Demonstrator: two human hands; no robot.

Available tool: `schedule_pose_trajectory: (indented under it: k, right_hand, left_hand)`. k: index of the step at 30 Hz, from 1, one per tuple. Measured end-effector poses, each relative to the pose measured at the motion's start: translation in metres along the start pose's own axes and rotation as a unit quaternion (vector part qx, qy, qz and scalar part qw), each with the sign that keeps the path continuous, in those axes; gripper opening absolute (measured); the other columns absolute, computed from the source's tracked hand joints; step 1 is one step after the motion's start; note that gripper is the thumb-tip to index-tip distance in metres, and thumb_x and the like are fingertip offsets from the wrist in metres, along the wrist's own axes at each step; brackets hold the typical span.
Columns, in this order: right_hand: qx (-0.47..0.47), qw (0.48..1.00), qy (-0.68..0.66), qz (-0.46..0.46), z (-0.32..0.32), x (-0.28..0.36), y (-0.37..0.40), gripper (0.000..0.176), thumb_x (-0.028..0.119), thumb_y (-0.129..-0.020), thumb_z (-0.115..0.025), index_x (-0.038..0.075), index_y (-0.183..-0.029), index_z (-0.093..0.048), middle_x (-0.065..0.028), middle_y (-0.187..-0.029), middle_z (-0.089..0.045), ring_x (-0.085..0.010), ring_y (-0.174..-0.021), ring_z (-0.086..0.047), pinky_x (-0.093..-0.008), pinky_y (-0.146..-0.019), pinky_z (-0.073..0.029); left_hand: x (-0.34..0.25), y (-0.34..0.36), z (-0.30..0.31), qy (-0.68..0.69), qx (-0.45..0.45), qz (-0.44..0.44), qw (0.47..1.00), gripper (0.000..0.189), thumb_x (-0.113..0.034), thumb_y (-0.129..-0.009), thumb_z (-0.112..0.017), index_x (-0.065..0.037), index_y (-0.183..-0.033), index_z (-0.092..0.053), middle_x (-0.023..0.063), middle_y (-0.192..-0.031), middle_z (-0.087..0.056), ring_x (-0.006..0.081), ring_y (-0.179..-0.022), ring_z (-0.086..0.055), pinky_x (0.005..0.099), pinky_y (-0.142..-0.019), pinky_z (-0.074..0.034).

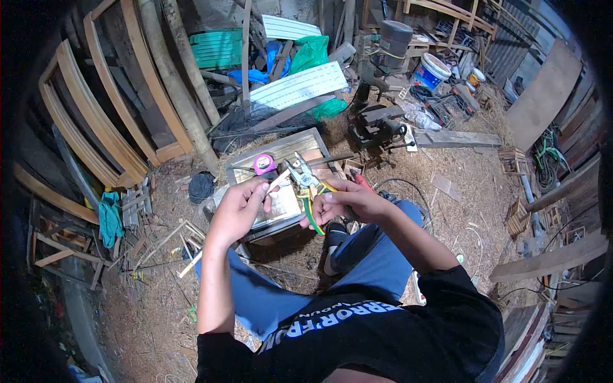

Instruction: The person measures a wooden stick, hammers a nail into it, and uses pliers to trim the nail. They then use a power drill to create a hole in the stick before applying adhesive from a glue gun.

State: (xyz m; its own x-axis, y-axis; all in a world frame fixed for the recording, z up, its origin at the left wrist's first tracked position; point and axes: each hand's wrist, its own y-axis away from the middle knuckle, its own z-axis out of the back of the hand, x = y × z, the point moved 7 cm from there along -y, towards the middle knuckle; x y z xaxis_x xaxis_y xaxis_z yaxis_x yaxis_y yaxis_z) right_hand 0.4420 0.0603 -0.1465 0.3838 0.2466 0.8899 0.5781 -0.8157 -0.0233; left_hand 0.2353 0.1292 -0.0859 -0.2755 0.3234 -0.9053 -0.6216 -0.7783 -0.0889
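My right hand (357,202) is wrapped round the pliers (306,180), which have yellow and green handles. Their metal jaws point away from me and look parted. Close to the jaws, my left hand (237,210) is closed in a pinch on a thin pale wooden strip (279,181). Both hands are above a wooden box (281,231) standing on the ground between my legs. A pink tape measure (264,165) rests there just beyond my left fingertips. What lies under my hands in the box is partly hidden.
A dark metal bench tool (381,127) stands beyond the box, right of centre. Wooden frames (96,131) lean at the left. Behind lie white slatted panels (300,87), and a white-and-blue bucket (433,70) is at the back right. A black bag (202,188) lies left of the box.
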Motion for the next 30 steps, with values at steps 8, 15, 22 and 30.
schedule_pose_trajectory:
  k: [8, 15, 22, 30]
  right_hand:
    - [0.039, 0.998, -0.002, 0.041, -0.007, 0.006, -0.013, 0.031, 0.026, -0.109, -0.057, -0.002, -0.122, -0.055, -0.0151, -0.101, -0.068, -0.0348, -0.110, -0.073, -0.0396, -0.094, -0.060]
    - [0.019, 0.998, -0.027, 0.044, -0.020, 0.011, -0.009, 0.026, 0.026, -0.108, -0.058, 0.001, -0.115, -0.059, -0.0108, -0.095, -0.067, -0.0297, -0.105, -0.073, -0.0368, -0.089, -0.057]
    - [-0.149, 0.925, 0.341, 0.073, -0.017, 0.032, 0.008, 0.028, 0.030, -0.108, -0.063, 0.004, -0.105, -0.058, -0.0022, -0.094, -0.061, -0.0122, -0.084, -0.055, -0.0323, -0.074, -0.045]
    - [-0.358, 0.576, 0.682, 0.273, -0.025, 0.063, 0.032, 0.024, 0.013, -0.092, -0.075, 0.002, -0.097, -0.054, -0.0180, -0.101, -0.053, -0.0381, -0.102, -0.056, -0.0468, -0.089, -0.046]
  left_hand:
    - [-0.017, 0.012, 0.009, -0.052, -0.027, -0.022, 0.998, 0.029, -0.020, -0.112, -0.056, 0.004, -0.106, -0.070, 0.0017, -0.076, -0.062, 0.0104, -0.073, -0.055, 0.0294, -0.069, -0.046]
    - [-0.031, 0.016, 0.013, -0.092, -0.053, -0.034, 0.994, 0.028, -0.018, -0.111, -0.058, 0.007, -0.105, -0.069, 0.0045, -0.078, -0.065, 0.0112, -0.075, -0.059, 0.0301, -0.072, -0.049]
    - [-0.028, 0.014, 0.012, -0.103, -0.072, 0.010, 0.992, 0.029, -0.020, -0.111, -0.058, 0.007, -0.110, -0.070, 0.0046, -0.080, -0.066, 0.0109, -0.077, -0.061, 0.0302, -0.072, -0.050]
    - [-0.019, -0.001, -0.005, -0.131, -0.111, -0.051, 0.984, 0.033, -0.022, -0.110, -0.056, 0.006, -0.123, -0.070, 0.0114, -0.079, -0.069, 0.0148, -0.072, -0.064, 0.0338, -0.067, -0.051]
